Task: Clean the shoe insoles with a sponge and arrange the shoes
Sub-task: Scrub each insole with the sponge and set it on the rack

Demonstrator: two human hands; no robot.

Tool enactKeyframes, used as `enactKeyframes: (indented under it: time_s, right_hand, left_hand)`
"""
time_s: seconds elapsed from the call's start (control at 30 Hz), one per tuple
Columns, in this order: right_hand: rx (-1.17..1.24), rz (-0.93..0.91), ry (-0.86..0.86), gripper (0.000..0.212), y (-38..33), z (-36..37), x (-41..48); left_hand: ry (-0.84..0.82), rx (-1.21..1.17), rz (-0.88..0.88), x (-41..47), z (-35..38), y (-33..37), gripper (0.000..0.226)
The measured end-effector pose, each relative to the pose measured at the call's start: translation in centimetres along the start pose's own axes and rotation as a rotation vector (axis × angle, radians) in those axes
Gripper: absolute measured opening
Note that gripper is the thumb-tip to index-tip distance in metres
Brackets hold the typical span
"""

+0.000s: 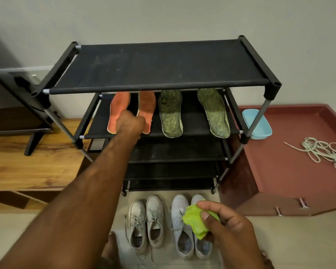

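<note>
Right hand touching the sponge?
Touching. Head view shows the right hand pinching the green sponge between thumb and fingers.

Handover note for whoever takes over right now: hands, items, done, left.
Left hand on the orange insoles, grip hidden. Right hand holds the green sponge.
Orange insoles and green insoles lie on the rack's second shelf; grey shoes and white shoes stand on the floor in front.
Done: insoles out of the shoes. Left: sponge wiping (cleanliness unclear), arranging shoes.

head | above, looking forward-down | near shoe rack (159,66) | floor below
</note>
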State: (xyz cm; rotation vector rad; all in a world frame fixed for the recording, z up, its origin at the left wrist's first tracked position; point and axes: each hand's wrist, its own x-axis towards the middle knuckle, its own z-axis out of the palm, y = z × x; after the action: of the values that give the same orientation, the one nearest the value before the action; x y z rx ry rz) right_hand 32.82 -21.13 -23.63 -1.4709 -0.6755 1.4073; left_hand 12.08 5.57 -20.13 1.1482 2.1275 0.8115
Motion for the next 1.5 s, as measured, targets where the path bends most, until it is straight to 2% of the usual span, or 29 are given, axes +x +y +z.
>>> enactKeyframes:
  time_s: [0.1,0.17,0.33,0.47,0.63,0.8,0.9,1.0,1.17,1.3,1.33,1.43,1.5]
  right_hand:
    - [0.004,-0.026,0.0,0.039,-0.3,0.5,-0.6]
    - [0.003,-0.036,-0.009,0.038,-0.7,0.8,-1.1]
    - [0.034,-0.049,-0.036,0.031,-2.6,1.5,-3.4]
    - [-0.015,-0.093,-0.055,0.016,-4.0,2.3,-5.7]
    - [-0.027,-0.125,-0.155,0.026,-5.3,2.8,-8.8]
    - [-0.125,-0.191,-0.109,0.012,-4.8,3.6,-10.8]
    - [-0.117,-0.194,-0.117,0.013,-4.9,3.6,-12.0]
    - [-0.135,-0.184,-0.128,0.013,-4.7,3.2,-12.7]
    - [-0.17,-0.179,-0.179,0.012,-4.8,2.6,-13.3]
    - [-0.272,-0.158,-0.205,0.013,-5.0,0.6,-13.3]
    - [-0.323,-0.186,-0.171,0.013,-5.0,0.1,-13.3]
    - [-0.459,-0.382,0.157,0.011,-5.8,-1.6,-12.8]
    - [-0.451,-0.525,0.297,0.019,-7.4,-1.9,-13.0]
  left_hand:
    - [-0.078,-0.362,-0.05,-3.2,-1.3,-0.1,0.011]
    - [-0.142,-0.462,-0.059,-6.1,-2.4,-0.8,0.007]
    - [-0.275,-0.614,-0.072,-14.9,-4.9,-4.3,0.011]
    - [-0.426,-0.737,-0.02,-23.3,-6.9,-7.3,0.009]
    - [-0.589,-0.742,-0.037,-30.2,-8.8,-11.3,0.01]
    - [-0.69,-0.7,-0.027,-32.4,-10.7,-12.9,0.021]
    - [-0.599,-0.651,0.089,-31.5,-11.3,-12.0,0.038]
    - [-0.595,-0.914,0.069,-29.5,-10.8,-9.8,0.057]
    - [-0.801,-1.268,-0.096,-29.4,-8.9,-7.3,0.082]
    - [-0.934,-1.296,-0.108,-30.5,-7.4,-8.1,0.087]
    - [-0.922,-1.293,-0.122,-30.7,-7.2,-8.5,0.086]
    - [-0.857,-1.33,-0.148,-31.5,-6.8,-9.4,0.076]
    - [-0.871,-1.358,-0.175,-32.5,-6.6,-9.6,0.071]
